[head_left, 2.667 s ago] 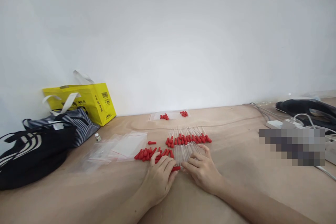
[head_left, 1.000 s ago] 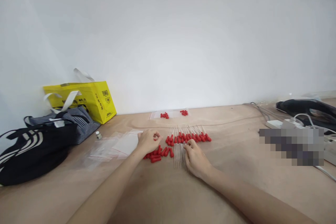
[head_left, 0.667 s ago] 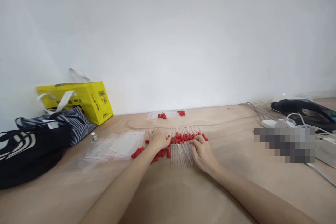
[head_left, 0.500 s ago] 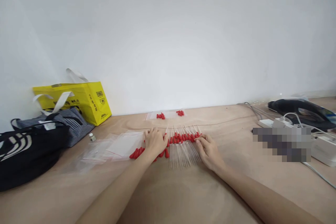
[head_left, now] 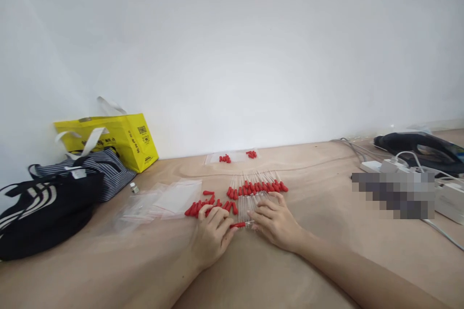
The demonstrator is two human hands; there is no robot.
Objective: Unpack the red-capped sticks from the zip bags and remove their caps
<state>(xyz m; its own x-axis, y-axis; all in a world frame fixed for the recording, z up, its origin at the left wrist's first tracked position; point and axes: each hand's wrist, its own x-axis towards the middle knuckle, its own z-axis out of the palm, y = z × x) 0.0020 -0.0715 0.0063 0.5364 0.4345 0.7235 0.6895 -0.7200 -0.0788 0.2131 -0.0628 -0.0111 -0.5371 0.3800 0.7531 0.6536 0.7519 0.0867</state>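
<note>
My left hand (head_left: 213, 234) is closed, pinching a red rubber dropper bulb (head_left: 238, 225) between thumb and fingers. The bulb's end meets a glass dropper tube (head_left: 250, 223), which my right hand (head_left: 277, 222) grips, its fingers lying over a row of bare glass tubes (head_left: 245, 207). Behind them lies a row of droppers with red bulbs (head_left: 259, 186), their glass stems pointing at the wall. A pile of loose red bulbs (head_left: 195, 208) rests beside my left hand, partly hidden by it. One single bulb (head_left: 208, 192) lies just behind the pile.
Clear zip bags (head_left: 177, 198) lie at left near a small bottle (head_left: 134, 188). A filled bag (head_left: 237, 156) is by the wall. A yellow bag (head_left: 139, 142) and black bag (head_left: 54, 212) stand left. At right are a black iron (head_left: 416, 149) and white chargers (head_left: 449, 203).
Both hands have come nearer to me and closer together, away from the bulbed row. A bulb and a glass tube are now held end to end between them.
</note>
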